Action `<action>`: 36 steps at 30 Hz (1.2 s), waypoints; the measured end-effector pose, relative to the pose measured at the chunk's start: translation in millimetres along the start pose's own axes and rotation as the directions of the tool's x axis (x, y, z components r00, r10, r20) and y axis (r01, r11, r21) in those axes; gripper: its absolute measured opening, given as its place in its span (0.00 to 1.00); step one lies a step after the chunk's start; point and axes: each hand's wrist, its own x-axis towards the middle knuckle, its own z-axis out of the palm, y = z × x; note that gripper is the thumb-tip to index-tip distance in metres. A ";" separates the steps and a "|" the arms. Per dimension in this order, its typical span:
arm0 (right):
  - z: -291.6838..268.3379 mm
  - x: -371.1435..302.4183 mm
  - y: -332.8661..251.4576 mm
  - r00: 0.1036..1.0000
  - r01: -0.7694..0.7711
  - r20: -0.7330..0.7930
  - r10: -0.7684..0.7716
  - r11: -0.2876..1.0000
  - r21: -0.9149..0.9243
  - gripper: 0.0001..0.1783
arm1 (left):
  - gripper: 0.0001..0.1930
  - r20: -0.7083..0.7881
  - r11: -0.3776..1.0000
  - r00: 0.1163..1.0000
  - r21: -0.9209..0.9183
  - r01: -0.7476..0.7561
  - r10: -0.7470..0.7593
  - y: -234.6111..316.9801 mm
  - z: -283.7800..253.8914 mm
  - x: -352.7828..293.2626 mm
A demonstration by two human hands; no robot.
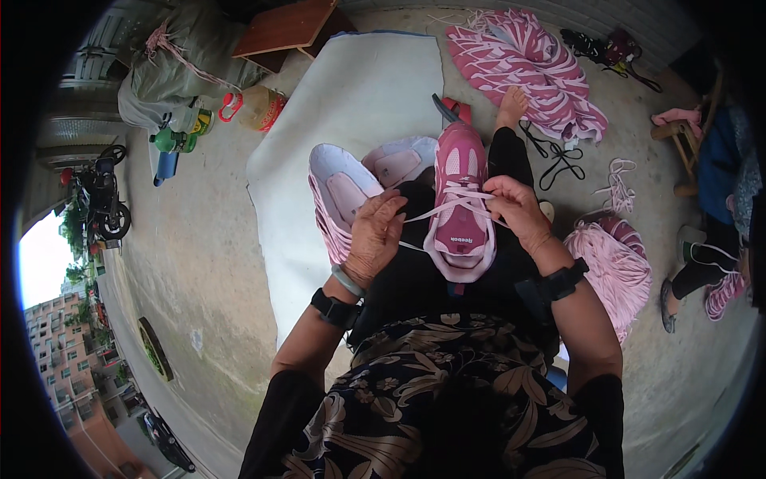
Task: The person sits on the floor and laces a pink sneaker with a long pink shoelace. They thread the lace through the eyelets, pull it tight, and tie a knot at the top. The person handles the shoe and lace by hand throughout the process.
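A pink and magenta shoe upper (pixel 465 156) rests across my lap with its toe pointing away from me. A pale pink shoelace (pixel 431 212) runs through its upper eyelets. To the shoe's left, my left hand (pixel 377 233) pinches one stretch of that lace, drawn out sideways. At the opposite side of the lacing, my right hand (pixel 520 214) is closed on the lace close to the eyelets. Another lace length hangs below my left hand. Beside that hand sits a nested stack of pink uppers (pixel 316 209) with pale linings.
A white sheet (pixel 295 120) covers the floor ahead and left. A large heap of pink uppers (pixel 550 88) lies at far right; a bundle of pale pink laces (pixel 610 275) is nearer. An oil bottle (pixel 259 110) stands far left. Another person's leg (pixel 692 275) shows at right.
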 end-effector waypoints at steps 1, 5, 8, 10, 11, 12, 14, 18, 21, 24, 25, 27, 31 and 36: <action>-0.1 0.9 2.2 1.000 0.001 0.029 0.003 0.992 -0.129 0.06 | 0.15 0.028 0.998 0.997 -0.019 -0.068 0.068 7.4 14.8 10.0; 12.1 0.3 -5.4 0.994 0.102 0.016 -0.111 0.839 -0.535 0.07 | 0.22 0.215 0.975 0.969 0.158 -0.154 0.118 34.9 42.4 36.2; 13.1 4.2 4.8 0.990 0.099 -0.042 -0.136 0.871 -0.482 0.10 | 0.25 0.282 0.960 0.955 0.233 -0.158 0.088 37.7 54.3 34.4; 13.2 8.5 12.0 0.996 0.040 -0.067 -0.061 0.961 -0.274 0.10 | 0.25 0.238 0.962 0.966 0.227 -0.153 0.097 35.7 58.8 29.2; 14.0 9.1 14.3 0.997 0.034 -0.063 -0.053 0.962 -0.270 0.10 | 0.25 0.224 0.964 0.969 0.220 -0.153 0.103 35.1 59.3 27.4; 15.0 9.5 16.6 0.997 0.028 -0.060 -0.046 0.964 -0.266 0.10 | 0.25 0.210 0.965 0.972 0.212 -0.153 0.108 34.7 59.7 26.0; 17.3 9.0 20.2 0.997 0.002 -0.079 -0.022 0.969 -0.246 0.10 | 0.24 0.230 0.962 0.966 0.218 -0.166 0.115 35.2 59.2 25.3; 17.8 8.9 25.1 0.993 -0.024 -0.117 -0.005 0.970 -0.244 0.09 | 0.23 0.244 0.974 0.966 0.181 -0.134 0.088 36.3 57.3 23.9; 12.3 16.5 23.9 0.995 -0.039 -0.103 0.008 0.952 -0.303 0.10 | 0.24 0.213 0.985 0.974 0.131 -0.111 0.082 33.2 58.3 23.5; 9.9 20.8 20.1 0.992 -0.117 -0.080 0.101 0.965 -0.234 0.10 | 0.22 0.147 0.979 0.986 0.175 -0.108 0.082 28.9 60.2 21.6; 10.4 20.8 22.0 0.989 -0.133 -0.083 0.119 0.973 -0.187 0.10 | 0.21 0.120 0.987 0.992 0.148 -0.061 0.043 28.7 59.8 22.5; 11.6 21.6 25.6 0.986 -0.151 -0.094 0.139 0.979 -0.136 0.10 | 0.18 0.067 0.995 0.997 0.090 0.031 -0.037 28.6 58.8 24.9; 14.4 22.1 33.1 0.986 -0.120 -0.134 0.100 0.981 -0.151 0.11 | 0.14 0.088 0.957 0.984 0.258 0.129 -0.157 30.8 51.6 28.0; 13.2 17.4 37.9 0.981 0.037 -0.178 -0.084 0.967 -0.252 0.13 | 0.13 0.154 0.943 0.975 0.315 0.106 -0.161 34.9 44.9 31.5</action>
